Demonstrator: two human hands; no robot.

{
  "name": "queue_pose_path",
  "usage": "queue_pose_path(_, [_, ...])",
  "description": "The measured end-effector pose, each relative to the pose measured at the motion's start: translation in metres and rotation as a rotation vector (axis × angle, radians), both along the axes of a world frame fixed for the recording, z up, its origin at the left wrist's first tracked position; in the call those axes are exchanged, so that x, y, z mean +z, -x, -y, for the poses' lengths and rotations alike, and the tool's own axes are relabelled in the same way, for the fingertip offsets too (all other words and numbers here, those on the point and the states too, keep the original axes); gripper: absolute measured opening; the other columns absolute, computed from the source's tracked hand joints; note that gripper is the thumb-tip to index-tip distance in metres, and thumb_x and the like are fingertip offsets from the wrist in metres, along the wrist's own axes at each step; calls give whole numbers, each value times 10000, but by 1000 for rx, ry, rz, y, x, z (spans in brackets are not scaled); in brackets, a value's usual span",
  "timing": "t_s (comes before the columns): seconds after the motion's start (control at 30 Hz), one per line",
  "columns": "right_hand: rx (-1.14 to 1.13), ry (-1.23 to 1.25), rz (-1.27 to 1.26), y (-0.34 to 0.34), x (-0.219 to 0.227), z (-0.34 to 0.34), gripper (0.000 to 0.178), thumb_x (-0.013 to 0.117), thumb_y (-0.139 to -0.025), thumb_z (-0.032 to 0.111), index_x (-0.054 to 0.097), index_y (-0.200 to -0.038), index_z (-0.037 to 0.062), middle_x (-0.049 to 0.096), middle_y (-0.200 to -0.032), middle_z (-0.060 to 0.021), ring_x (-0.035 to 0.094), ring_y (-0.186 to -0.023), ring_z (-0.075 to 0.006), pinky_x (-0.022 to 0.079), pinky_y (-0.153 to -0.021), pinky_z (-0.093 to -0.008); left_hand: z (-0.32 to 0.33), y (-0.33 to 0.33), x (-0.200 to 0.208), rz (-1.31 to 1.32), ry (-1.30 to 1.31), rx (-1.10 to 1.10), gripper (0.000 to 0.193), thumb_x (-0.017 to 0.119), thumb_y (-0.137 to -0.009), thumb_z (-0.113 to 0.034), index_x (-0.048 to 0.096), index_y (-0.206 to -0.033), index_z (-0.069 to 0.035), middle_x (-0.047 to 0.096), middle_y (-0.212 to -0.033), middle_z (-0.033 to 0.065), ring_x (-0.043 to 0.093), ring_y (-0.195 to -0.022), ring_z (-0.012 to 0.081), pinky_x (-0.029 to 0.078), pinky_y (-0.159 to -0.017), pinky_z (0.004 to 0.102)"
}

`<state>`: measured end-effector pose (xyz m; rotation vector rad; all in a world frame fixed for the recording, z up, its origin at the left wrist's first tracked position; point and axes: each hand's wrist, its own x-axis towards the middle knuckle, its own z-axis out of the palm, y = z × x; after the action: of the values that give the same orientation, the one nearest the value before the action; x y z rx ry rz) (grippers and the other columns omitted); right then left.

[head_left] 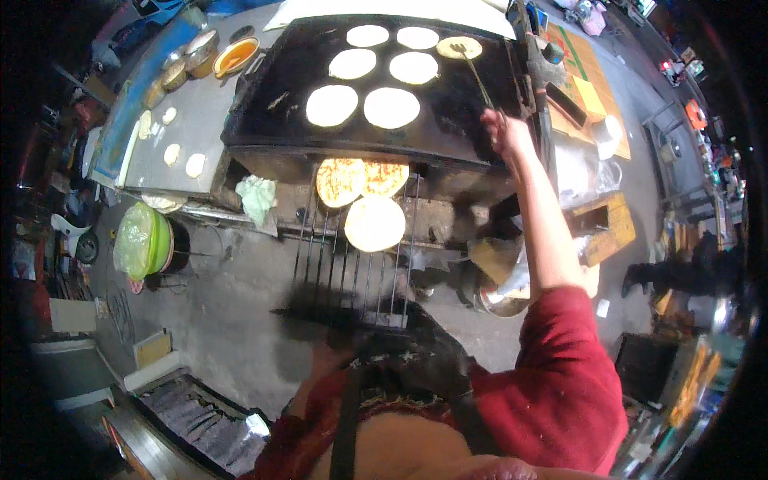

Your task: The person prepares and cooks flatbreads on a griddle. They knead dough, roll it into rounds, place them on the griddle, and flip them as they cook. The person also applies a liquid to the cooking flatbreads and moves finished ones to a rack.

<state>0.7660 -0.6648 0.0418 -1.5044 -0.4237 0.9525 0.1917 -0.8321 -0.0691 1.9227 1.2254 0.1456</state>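
My right hand (502, 132) is closed around the handle of a long-handled fork (477, 78). Its dark pronged head rests on a browned flatbread (469, 45) at the griddle's far right. Several pale flatbreads (392, 107) lie in two rows on the black griddle (272, 120). Below its front edge a wire rack (328, 256) juts out, carrying two brown-spotted flatbreads (340, 182) and a paler flatbread (375, 224). My left hand (326, 352) is low, in shadow near the rack's near end; its fingers are too dark to make out.
A side table (176, 132) at left holds dough pieces (195, 166) and a bowl of orange liquid (237, 57). A green tub (160, 240) covered in plastic stands below it. To the right are a wooden board (592, 80), a white cup (608, 132) and a cardboard box (612, 228).
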Motion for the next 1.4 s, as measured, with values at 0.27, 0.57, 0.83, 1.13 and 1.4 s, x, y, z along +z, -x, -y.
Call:
queue_pose_path(0.27, [287,66,-209,152,57,208,339,672,-854,288,632,-1002,-14,434,-566,69,355,-431,-31,238,-375,-181,-4,-12,5,203,240,229,560,749,-591,-275,633,-1112,-107,669,-998,115,641,-925,290,509,-814,365])
queue_pose_path(0.57, [611,207,-164,206,4,223,255,689,-842,157,669,-1017,-27,665,-825,-19,440,-496,-32,332,-428,-177,-11,-15,14,228,248,257,554,765,-589,-283,618,-1024,26,671,-936,164,655,-869,274,507,-795,344])
queue_pose_path(0.83, [574,363,135,162,64,228,170,618,-870,164,702,-940,34,628,-703,30,481,-547,-29,329,-470,-192,-29,-30,24,179,199,228,441,736,-613,-196,636,-996,0,676,-899,84,643,-818,181,506,-764,334])
queue_pose_path(1.13, [-652,14,584,28,96,312,335,610,-880,204,633,-1132,-15,590,-730,26,428,-571,-7,285,-482,-155,-143,-106,30,348,245,177,361,667,-639,-88,609,-989,-23,636,-854,43,596,-756,144,488,-710,310])
queue_pose_path(1.4, [-735,381,748,-114,-46,301,341,670,-829,141,638,-1110,-50,681,-963,-107,609,-797,-146,472,-747,-255,-227,-182,29,448,415,333,435,627,-633,-26,604,-1067,-14,649,-891,58,625,-782,164,504,-748,315])
